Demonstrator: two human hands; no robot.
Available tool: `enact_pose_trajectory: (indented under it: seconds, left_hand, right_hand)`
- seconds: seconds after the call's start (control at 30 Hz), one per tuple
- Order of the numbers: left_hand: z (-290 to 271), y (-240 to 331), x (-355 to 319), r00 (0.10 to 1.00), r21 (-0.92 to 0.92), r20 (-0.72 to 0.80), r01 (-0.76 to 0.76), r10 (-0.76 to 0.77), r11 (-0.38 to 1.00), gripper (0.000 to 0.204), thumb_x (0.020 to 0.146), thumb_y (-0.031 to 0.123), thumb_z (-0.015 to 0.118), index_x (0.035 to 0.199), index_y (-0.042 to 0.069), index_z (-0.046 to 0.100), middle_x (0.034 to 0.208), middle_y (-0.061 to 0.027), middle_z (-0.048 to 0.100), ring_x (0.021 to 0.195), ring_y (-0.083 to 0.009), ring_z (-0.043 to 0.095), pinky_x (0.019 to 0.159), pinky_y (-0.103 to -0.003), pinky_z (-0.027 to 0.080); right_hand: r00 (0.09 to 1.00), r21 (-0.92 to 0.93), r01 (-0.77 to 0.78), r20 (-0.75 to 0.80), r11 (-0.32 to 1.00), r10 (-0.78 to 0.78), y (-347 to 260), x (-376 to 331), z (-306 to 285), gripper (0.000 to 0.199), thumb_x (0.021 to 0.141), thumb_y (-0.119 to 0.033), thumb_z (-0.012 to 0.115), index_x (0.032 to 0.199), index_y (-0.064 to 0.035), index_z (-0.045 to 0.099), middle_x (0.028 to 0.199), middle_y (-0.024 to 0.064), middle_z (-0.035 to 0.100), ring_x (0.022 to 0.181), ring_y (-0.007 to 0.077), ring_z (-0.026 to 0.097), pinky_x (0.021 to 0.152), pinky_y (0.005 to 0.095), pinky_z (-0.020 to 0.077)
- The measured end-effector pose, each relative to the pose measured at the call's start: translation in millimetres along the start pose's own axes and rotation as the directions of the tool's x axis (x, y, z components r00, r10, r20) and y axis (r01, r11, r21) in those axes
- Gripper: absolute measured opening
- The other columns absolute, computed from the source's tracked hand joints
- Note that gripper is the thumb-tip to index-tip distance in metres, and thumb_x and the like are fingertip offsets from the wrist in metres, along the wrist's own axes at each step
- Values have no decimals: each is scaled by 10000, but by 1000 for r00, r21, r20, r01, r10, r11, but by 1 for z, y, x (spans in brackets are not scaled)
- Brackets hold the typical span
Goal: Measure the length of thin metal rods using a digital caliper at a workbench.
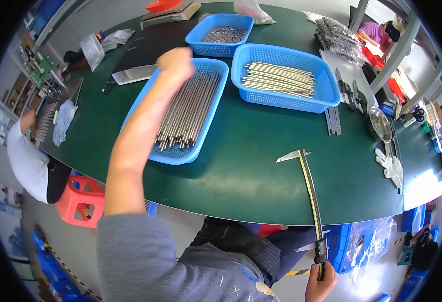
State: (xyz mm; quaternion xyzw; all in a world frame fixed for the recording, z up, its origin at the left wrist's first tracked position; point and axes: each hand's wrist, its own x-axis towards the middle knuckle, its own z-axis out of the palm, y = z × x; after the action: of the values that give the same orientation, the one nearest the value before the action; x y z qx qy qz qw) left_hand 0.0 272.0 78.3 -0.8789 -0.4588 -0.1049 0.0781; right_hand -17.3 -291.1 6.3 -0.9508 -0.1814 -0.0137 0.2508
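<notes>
My left hand (177, 64) reaches over the far end of a blue plastic basket (188, 157) full of long grey metal rods (193, 108). It is smeared by motion and its fingers do not show, so whether they grip anything is unclear. Near the lower edge, my right hand (320, 284) is wrapped round the end of a long digital caliper (310, 189). The caliper's fixed jaws point away over the green table (231, 176), and its slider with the display sits close to my fingers.
A blue basket (326, 103) of pale rods and another (196, 49) of small metal parts stand farther back. Knives (349, 93), a strainer (380, 123) and a white glove (391, 168) lie at right. People (27, 156) work at the left and far right.
</notes>
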Motion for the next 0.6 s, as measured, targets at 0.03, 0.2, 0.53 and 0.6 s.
enact_pose_trajectory:
  seconds: [0.03, 0.2, 0.53, 0.6]
  left_hand:
    - [3, -26, -7, 994, 32, 93, 55, -58, 998, 223, 722, 138, 646, 926, 57, 689, 966, -158, 677, 936, -327, 648, 776, -433, 522]
    - [30, -50, -14, 977, 211, 196, 48, -90, 976, 254, 723, 98, 642, 965, 34, 686, 1010, -188, 664, 953, -344, 644, 806, -431, 519]
    - [10, -73, -17, 995, -376, -70, 35, -66, 926, 182, 829, 198, 600, 896, 52, 686, 848, -173, 662, 812, -337, 643, 701, -417, 486]
    - [-5, -20, -43, 878, -424, -454, -363, 153, 830, 186, 860, 126, 585, 1024, 95, 667, 797, -122, 628, 738, -300, 619, 638, -377, 476]
  right_hand:
    - [1000, 5, -5, 7, 1000, 5, 0, 1, 0, 282, 819, -231, 704, 971, -1, 648, 770, 154, 625, 625, 292, 570, 588, 371, 469]
    - [998, 39, -56, 16, 998, 55, 11, 2, 7, 281, 786, -161, 706, 960, 43, 620, 744, 158, 605, 612, 263, 558, 572, 349, 448]
    - [999, 40, -29, -37, 999, 30, -3, 0, 5, 308, 750, -142, 723, 970, 41, 609, 738, 131, 592, 530, 204, 525, 498, 289, 417]
    - [999, 38, -29, -42, 999, 31, -7, 0, 5, 293, 747, -137, 722, 969, 21, 616, 738, 123, 593, 552, 215, 547, 521, 301, 435]
